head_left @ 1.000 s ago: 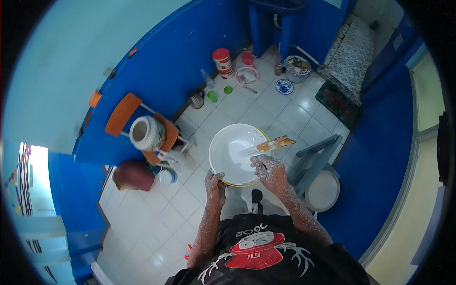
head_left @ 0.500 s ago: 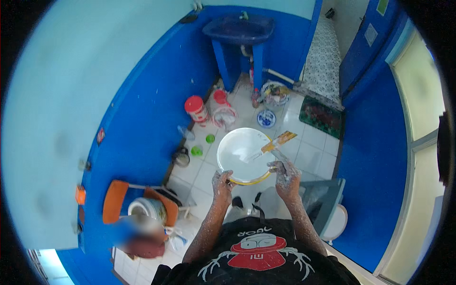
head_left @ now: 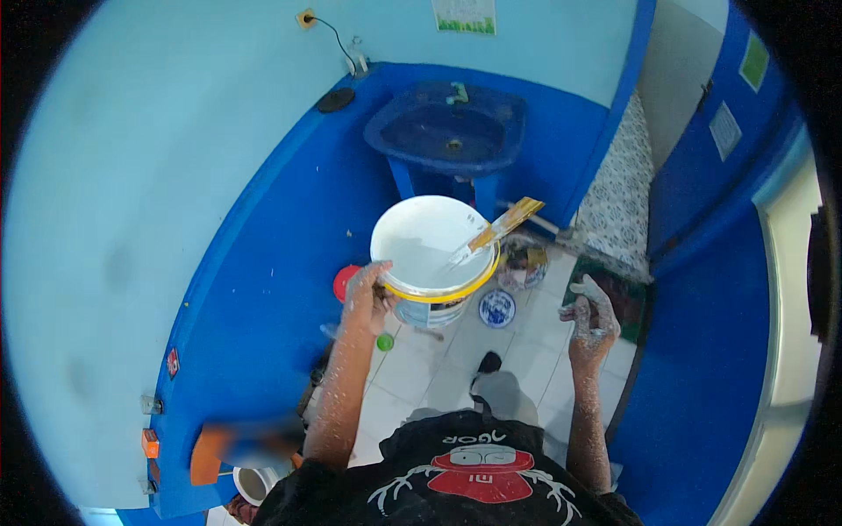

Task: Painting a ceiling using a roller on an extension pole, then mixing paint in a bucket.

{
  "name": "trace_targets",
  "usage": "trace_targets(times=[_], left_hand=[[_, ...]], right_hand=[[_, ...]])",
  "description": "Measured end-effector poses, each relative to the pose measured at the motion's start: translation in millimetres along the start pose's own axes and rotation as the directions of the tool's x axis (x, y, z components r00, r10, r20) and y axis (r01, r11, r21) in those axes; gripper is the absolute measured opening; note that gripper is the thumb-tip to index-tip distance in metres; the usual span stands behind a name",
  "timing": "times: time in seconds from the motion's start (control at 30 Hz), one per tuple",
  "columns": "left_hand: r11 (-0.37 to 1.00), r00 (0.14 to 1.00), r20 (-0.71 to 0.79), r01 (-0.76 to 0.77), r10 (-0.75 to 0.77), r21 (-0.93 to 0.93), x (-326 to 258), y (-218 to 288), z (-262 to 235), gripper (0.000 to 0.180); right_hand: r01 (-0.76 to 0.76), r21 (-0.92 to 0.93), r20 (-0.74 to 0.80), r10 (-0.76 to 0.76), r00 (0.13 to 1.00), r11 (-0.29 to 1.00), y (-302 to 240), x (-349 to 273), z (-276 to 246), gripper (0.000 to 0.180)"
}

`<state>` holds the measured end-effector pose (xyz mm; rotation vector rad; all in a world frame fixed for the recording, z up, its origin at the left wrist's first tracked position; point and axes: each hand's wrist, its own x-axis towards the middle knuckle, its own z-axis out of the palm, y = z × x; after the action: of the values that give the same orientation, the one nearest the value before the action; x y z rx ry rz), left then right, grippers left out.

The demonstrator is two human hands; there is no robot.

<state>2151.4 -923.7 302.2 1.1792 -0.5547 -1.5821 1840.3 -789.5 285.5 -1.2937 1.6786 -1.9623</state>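
Observation:
A white paint bucket (head_left: 436, 310) with a yellow rim band hangs in front of me, tilted, with its mouth facing me. My left hand (head_left: 368, 296) grips its left side at the rim, thumb over the edge. A brush (head_left: 502, 230) with a wooden handle leans in the bucket, its whitish end inside and the handle sticking out past the right rim. Off to the right, my right hand (head_left: 592, 323) is empty, with its fingers loosely bent and apart. Both hands and forearms are speckled with white paint.
A dark blue washbasin (head_left: 452, 127) stands ahead. Near it on the tiled floor lie a blue-and-white plate (head_left: 497, 309), a basin of items (head_left: 524, 263) and a green mat (head_left: 618, 289). An orange chair (head_left: 209, 451) and a white pail (head_left: 254, 482) are at lower left.
My right hand has let go of the bucket's right side and moved right. The left hand has lifted the bucket forward, with the brush still in it. The view has tipped up toward the washbasin.

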Motion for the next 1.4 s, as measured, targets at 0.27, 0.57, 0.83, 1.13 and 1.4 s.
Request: trace_targets(times=[0.27, 0.57, 0.83, 1.13, 1.4], left_hand=[[0.961, 0.968, 0.061, -0.248, 0.243, 0.123, 131.2, 138.5, 118.4, 0.029], [0.936, 0.966, 0.138, -0.25, 0.221, 0.249, 299.2, 198.8, 168.7, 0.031], [0.892, 0.971, 0.236, -0.141, 0.04, 0.429, 384.2, 215.5, 182.5, 0.024], [0.74, 0.915, 0.306, -0.012, -0.263, 0.672, 489.8, 232.8, 215.2, 0.02], [0.624, 0.867, 0.23, 0.113, -0.442, 0.773, 533.8, 217.2, 212.9, 0.024]], right_hand=[[0.064, -0.019, 0.039, -0.063, 0.997, 0.998, 45.5, 154.6, 31.9, 0.016], [0.03, -0.051, -0.013, -0.031, 0.999, 0.998, 98.8, 223.5, 51.1, 0.012], [0.047, -0.125, 0.016, -0.045, 0.999, 0.991, 122.6, 325.5, 106.0, 0.02], [-0.241, -0.019, 0.251, 0.238, 0.938, 0.97, 174.7, 468.6, 262.1, 0.026], [0.387, -0.269, 0.702, -0.095, 0.706, 0.882, 235.5, 516.2, 368.9, 0.046]])
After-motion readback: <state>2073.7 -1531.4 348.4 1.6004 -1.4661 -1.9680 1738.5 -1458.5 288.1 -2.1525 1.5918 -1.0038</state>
